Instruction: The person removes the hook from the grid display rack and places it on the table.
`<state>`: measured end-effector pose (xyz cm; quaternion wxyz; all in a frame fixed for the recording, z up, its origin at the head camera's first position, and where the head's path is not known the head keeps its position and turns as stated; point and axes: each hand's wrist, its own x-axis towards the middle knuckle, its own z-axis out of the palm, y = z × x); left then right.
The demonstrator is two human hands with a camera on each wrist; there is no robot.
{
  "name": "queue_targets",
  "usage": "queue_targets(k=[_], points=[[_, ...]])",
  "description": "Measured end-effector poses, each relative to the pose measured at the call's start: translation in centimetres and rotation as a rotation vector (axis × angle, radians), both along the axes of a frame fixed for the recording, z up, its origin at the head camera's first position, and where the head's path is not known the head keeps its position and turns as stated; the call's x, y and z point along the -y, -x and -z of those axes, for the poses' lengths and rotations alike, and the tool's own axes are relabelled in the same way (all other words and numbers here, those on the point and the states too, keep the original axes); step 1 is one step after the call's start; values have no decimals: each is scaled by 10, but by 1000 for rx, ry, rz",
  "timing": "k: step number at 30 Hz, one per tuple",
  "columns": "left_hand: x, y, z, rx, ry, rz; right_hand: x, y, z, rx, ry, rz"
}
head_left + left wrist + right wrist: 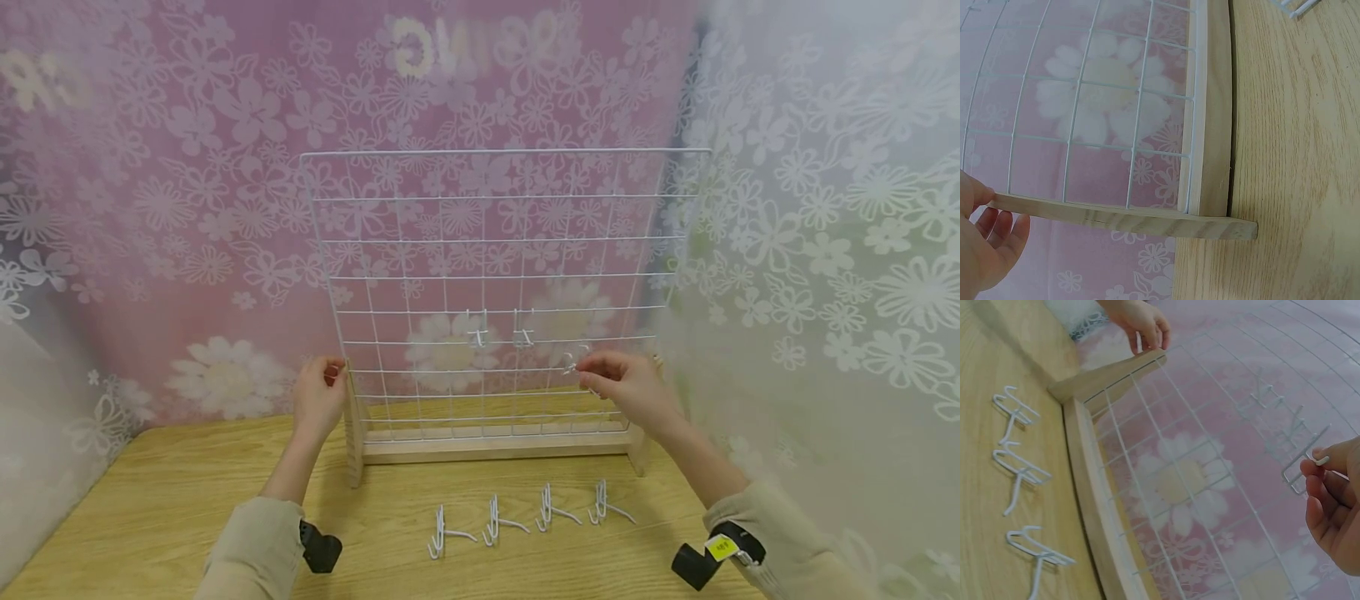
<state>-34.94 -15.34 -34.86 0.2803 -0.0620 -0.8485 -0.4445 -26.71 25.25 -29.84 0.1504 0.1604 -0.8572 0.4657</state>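
Observation:
A white wire grid panel (506, 152) stands upright in a wooden base (495, 450). My left hand (318, 396) grips the upper end of the base's left wooden upright (1116, 226) between thumb and fingers. On the right, my right hand (633, 387) pinches a white wire hook (1286, 478) by its prong, close to the grid; whether the hook touches the wires I cannot tell. Two similar hooks hang side by side on the grid, a left one (478, 337) and a right one (522, 337). In front of the base, several more hooks (493, 523) lie in a row.
The wood-grain table (187, 492) carries the stand and the loose hooks. Behind it hangs a pink, flower-patterned sheet (225, 250), and a pale flowered sheet (840, 292) hangs close along the right side.

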Motion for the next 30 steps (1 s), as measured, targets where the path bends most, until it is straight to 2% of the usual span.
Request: queue_targets(k=[15,19,25,30], points=[[0,-1,1,25,2,7,21,-12,39,79,23,-121],[1,-1,1,28,1,12,27,-17,46,72,43,-170],[0,-1,-1,37,0,9,36,-23,57,97,22,-195],[-1,-1,-1,25,-6,2,43,-23,70,68,-10,-233]])
